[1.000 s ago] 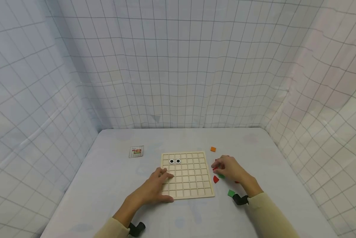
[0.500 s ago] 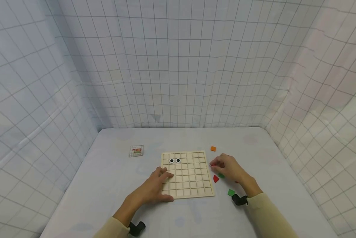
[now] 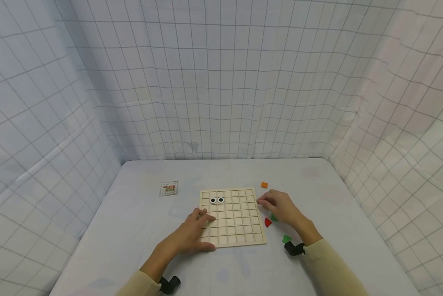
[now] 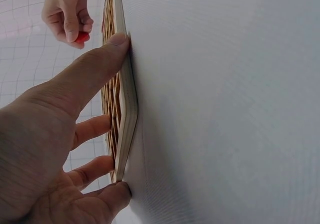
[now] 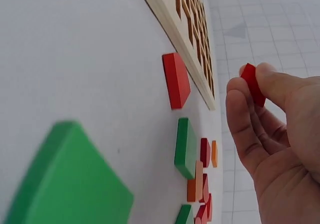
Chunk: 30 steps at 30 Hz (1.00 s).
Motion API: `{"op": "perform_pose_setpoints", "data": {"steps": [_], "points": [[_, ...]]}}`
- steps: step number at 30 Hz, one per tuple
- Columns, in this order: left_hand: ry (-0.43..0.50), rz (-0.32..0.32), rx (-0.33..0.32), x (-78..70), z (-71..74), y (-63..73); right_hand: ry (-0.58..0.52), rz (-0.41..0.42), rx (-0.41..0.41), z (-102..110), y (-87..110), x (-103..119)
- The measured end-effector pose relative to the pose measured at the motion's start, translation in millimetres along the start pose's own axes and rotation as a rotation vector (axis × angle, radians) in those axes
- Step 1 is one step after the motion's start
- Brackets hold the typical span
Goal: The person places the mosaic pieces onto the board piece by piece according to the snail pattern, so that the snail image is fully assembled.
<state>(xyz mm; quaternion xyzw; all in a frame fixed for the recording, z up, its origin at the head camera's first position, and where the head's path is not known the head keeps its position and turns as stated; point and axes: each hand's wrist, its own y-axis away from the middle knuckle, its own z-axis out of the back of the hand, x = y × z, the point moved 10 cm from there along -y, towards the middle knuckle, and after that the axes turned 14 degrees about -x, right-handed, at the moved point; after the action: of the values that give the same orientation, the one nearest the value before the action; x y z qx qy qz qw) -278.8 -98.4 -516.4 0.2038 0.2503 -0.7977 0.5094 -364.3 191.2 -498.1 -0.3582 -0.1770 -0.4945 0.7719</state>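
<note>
My left hand rests spread over the near left corner of a pale wooden grid board, thumb at its front edge, a few fingers over the cells. Two white round tiles with black centres, like eyes, sit in the board's upper left cells. My right hand is just off the board's right edge. Between thumb and fingertips it pinches a small red tile, raised above the table. Most of that tile is covered by the fingers in the head view.
Right of the board lie a red fan-shaped tile, a green tile and an orange tile. More red, green and orange tiles cluster beneath the right hand. A small picture card lies at the back left.
My right hand has lifted the red tile from the pieces and moved slightly left and away, toward the board's right edge. My left hand has stayed in place.
</note>
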Motion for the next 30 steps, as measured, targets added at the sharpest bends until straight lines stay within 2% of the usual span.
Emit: {"op": "perform_pose_setpoints", "data": {"steps": [5, 9, 15, 23, 30], "points": [[-0.003, -0.008, 0.0, -0.9, 0.3, 0.4, -0.097, -0.011, 0.004, -7, -3.8, 7], [-0.005, -0.011, 0.002, -1.2, 1.1, 0.7, -0.08, -0.023, 0.02, -15, -6.8, 14], [-0.004, -0.004, 0.005, -1.2, 1.7, 0.4, -0.05, 0.012, 0.032, -28, -12.8, 29], [0.002, 0.01, 0.005, 0.1, 1.1, 0.9, -0.147, -0.026, 0.074, -52, -23.5, 39], [0.011, 0.016, 0.01, -0.4, 1.1, 2.5, -0.127, -0.012, 0.064, -66, -28.6, 49]]}}
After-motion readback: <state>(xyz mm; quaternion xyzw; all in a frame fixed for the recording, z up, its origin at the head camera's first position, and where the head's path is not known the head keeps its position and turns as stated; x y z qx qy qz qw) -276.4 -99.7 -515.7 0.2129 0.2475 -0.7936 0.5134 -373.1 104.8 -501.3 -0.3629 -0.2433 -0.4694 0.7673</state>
